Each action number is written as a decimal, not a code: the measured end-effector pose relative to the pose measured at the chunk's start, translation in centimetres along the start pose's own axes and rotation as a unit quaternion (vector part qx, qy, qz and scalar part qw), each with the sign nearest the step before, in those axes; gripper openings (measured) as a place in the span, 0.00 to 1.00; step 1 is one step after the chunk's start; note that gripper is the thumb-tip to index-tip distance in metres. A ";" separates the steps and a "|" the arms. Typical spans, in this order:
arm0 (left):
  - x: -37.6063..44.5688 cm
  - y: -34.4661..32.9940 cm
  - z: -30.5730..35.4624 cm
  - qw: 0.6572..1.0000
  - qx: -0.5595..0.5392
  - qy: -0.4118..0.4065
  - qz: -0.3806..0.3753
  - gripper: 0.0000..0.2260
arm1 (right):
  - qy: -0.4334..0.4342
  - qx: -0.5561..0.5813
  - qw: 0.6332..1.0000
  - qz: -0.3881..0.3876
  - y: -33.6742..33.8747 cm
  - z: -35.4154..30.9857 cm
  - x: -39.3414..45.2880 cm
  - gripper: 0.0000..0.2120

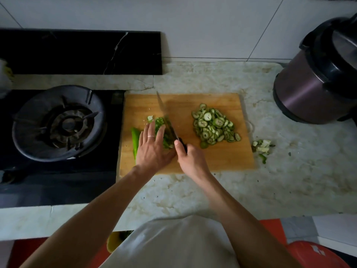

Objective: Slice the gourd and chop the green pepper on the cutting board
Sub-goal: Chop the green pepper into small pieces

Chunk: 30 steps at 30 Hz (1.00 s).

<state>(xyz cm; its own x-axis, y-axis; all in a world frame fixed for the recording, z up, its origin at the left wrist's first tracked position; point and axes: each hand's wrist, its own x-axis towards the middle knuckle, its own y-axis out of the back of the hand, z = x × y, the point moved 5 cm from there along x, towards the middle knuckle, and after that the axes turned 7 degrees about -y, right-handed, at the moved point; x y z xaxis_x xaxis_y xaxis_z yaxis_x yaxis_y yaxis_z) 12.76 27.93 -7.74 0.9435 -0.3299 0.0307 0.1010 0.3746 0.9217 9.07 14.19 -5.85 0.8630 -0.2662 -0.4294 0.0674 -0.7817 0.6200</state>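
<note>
Gourd slices (pixel 214 125) already lie heaped on the right half of the wooden cutting board (pixel 218 157), so the slicing part looks finished; only thin round discs show there, with no whole length of gourd left anywhere in view. Trimmed ends and scraps (pixel 262 147) sit on the marble countertop (pixel 289 180) just off the board's right edge.

Work now centres on the green pepper (pixel 135 140) at the board's left side. The left hand (pixel 152 146) lies flat over it with straight fingers, pressing it down and clasping nothing; a ring shows on one finger. Part of the pepper pokes out uncut on the left of that hand, near the board's edge. The right hand (pixel 190 159) is wrapped round the dark handle of a kitchen knife (pixel 166 120), whose blade runs away from the person, right beside the left fingertips and the chopped pepper pieces (pixel 162 130) under it.

By my reading the pepper is roughly half chopped: a small pile of cut bits lies by the blade, and the piece under and left of the palm is still to go.

A gas burner (pixel 59 122) stands to the left and an electric pressure cooker (pixel 316 78) at the far right.
</note>
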 end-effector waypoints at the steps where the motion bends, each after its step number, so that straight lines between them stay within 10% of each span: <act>1: -0.3 -0.4 0.0 0.999 0.016 0.028 -0.025 0.45 | -0.004 0.010 1.000 0.000 0.6 0.2 0.4 0.28; 16: 6.5 -1.0 -1.1 0.982 0.173 -0.029 -0.074 0.42 | -0.002 0.063 0.997 -0.032 4.3 2.7 0.3 0.24; 21: 6.7 1.8 -1.7 0.996 0.065 -0.062 -0.011 0.32 | 0.018 0.039 0.999 -0.014 4.1 1.4 1.0 0.28; 26: 3.6 5.0 -3.5 0.986 -0.054 0.048 0.150 0.16 | 0.007 0.042 0.999 -0.019 3.4 0.8 1.7 0.28; 30: -0.1 5.3 -5.5 0.958 -0.098 0.252 0.094 0.19 | 0.023 0.083 0.995 -0.052 3.1 0.0 0.9 0.25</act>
<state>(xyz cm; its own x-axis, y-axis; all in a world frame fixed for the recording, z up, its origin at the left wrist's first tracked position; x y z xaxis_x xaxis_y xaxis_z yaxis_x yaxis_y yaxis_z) 14.94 34.78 -4.96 0.9785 0.2010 -0.0466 -0.0754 0.5586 0.8260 10.03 11.55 -4.33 0.8781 -0.1554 -0.4524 0.0772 -0.8873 0.4547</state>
